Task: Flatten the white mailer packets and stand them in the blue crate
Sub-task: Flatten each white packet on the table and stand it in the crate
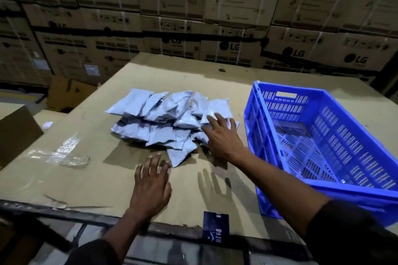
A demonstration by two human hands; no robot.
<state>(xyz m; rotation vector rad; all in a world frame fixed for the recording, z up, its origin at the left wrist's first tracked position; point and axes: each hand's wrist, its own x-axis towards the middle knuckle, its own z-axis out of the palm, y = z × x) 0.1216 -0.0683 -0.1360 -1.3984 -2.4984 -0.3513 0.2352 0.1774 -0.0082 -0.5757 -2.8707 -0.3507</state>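
Mailer packets point(170, 118) heap on a cardboard-covered table point(97, 135) beside stacked cartons point(215, 17), both hands' fingers point(217, 119) spread flat.

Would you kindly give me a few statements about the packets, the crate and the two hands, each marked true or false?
1. The blue crate already holds standing packets. False: it looks empty.
2. The right hand reaches over the right edge of the pile of white packets. True.
3. The left hand grips a packet. False: its fingers are spread flat on the cardboard tabletop, just short of the pile.
4. The crate stands to the right of the pile. True.
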